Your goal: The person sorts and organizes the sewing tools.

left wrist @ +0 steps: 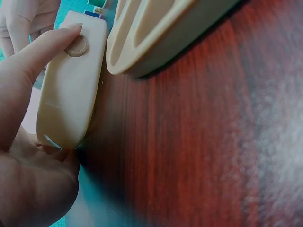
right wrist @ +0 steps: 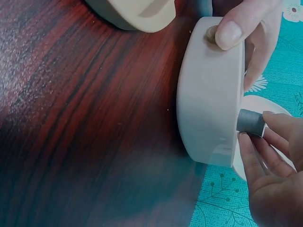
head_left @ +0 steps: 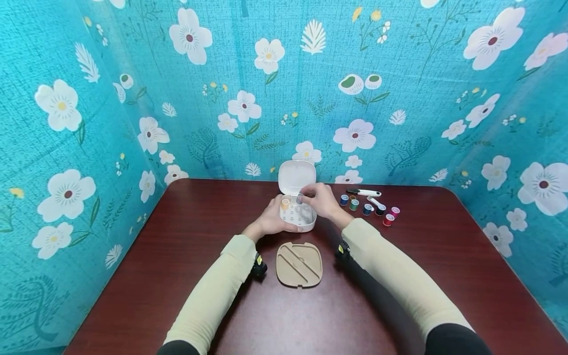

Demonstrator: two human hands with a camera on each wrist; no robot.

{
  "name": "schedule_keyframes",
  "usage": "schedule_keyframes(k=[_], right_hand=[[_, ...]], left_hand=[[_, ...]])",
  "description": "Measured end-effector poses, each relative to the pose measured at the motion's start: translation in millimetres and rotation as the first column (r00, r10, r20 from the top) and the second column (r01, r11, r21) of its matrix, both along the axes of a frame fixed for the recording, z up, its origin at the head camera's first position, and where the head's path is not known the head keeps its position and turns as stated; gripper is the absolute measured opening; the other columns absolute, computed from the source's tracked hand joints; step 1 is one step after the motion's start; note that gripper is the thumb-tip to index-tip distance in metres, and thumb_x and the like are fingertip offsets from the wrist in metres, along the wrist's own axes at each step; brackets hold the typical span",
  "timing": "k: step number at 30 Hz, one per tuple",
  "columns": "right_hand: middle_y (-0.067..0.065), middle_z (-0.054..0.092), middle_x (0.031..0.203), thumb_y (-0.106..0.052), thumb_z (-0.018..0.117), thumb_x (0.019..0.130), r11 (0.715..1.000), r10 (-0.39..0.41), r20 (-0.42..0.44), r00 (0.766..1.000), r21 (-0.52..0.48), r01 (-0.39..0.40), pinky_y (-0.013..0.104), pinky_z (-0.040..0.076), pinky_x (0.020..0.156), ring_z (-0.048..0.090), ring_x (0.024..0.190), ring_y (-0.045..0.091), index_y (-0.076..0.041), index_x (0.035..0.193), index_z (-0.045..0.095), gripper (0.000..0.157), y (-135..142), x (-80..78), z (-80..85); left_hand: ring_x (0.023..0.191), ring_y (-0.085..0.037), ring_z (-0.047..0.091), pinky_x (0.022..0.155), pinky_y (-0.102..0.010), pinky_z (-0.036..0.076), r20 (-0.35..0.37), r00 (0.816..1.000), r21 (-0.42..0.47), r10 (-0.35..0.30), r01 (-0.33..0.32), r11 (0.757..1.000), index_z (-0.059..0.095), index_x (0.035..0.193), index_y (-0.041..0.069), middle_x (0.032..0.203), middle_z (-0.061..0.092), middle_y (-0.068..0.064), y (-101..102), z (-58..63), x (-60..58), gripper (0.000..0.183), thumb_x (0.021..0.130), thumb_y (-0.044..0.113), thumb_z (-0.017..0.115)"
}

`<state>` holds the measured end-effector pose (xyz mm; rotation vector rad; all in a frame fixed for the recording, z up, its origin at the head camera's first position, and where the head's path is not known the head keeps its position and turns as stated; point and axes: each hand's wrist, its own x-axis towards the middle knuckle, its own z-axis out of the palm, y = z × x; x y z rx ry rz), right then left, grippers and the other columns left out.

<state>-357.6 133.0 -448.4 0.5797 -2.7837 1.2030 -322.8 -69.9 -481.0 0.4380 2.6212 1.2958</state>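
Observation:
A white sewing box (head_left: 299,224) stands with its lid (head_left: 297,177) raised at the back of the table, several small pegs inside it. My left hand (head_left: 273,218) grips the box's left side, thumb on the front wall beside a round button (left wrist: 77,46). Between the fingertips of my right hand (head_left: 322,199) is a grey thread spool (right wrist: 250,122), pinched at the box's rim in the right wrist view. An orange-yellow spool (head_left: 285,203) sits in the box's back left corner.
In front of the box lies a beige grooved tray (head_left: 299,265). To the right are blue (head_left: 343,199), green (head_left: 354,204), red (head_left: 388,220) and other thread spools, a white-handled tool (head_left: 368,193) and a small white tool (head_left: 375,201). A floral curtain (head_left: 266,98) hangs behind.

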Motion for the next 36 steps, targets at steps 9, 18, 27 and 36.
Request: schedule_keyframes(k=[9, 18, 27, 36], right_hand=[[0.009, 0.077, 0.102, -0.012, 0.073, 0.096, 1.0, 0.012, 0.015, 1.0, 0.026, -0.012, 0.042, 0.057, 0.087, 0.072, 0.098, 0.023, -0.004, 0.11, 0.078, 0.017, -6, -2.7, -2.8], [0.008, 0.078, 0.101, -0.013, 0.075, 0.094, 0.997, 0.02, 0.008, 1.0, 0.071, -0.02, 0.041, 0.057, 0.085, 0.073, 0.097, 0.023, -0.006, 0.107, 0.08, 0.015, -9, -5.8, -6.1], [0.008, 0.078, 0.099, -0.013, 0.075, 0.094, 0.993, 0.03, -0.011, 0.999, 0.112, -0.029, 0.041, 0.058, 0.084, 0.072, 0.096, 0.023, -0.006, 0.104, 0.081, 0.013, -13, -8.5, -7.3], [0.01, 0.078, 0.095, -0.011, 0.077, 0.092, 0.989, 0.042, -0.035, 0.998, 0.14, -0.037, 0.039, 0.059, 0.08, 0.074, 0.091, 0.023, -0.003, 0.101, 0.081, 0.013, -18, -11.0, -11.8]], left_hand=[[0.124, -0.029, 0.047, 0.108, -0.042, 0.039, 0.001, 1.0, 0.003, 0.0, 0.0, 1.0, 0.027, 0.155, 0.008, 0.144, 0.041, -0.017, 0, -0.3, 0.6, 0.118, 0.066, 0.042, 0.097], [0.125, -0.028, 0.046, 0.107, -0.043, 0.039, -0.003, 1.0, 0.009, -0.008, 0.008, 1.0, 0.027, 0.155, 0.006, 0.144, 0.041, -0.017, 0, -0.1, 0.2, 0.117, 0.067, 0.041, 0.096], [0.124, -0.027, 0.046, 0.106, -0.042, 0.04, 0.002, 1.0, 0.016, -0.002, 0.002, 1.0, 0.027, 0.154, 0.007, 0.142, 0.042, -0.016, 0, -0.5, 0.5, 0.116, 0.067, 0.04, 0.097], [0.122, -0.027, 0.047, 0.106, -0.042, 0.041, -0.004, 1.0, 0.001, -0.001, 0.001, 1.0, 0.028, 0.154, 0.008, 0.142, 0.041, -0.017, -1, -0.3, 0.9, 0.115, 0.067, 0.041, 0.096]])
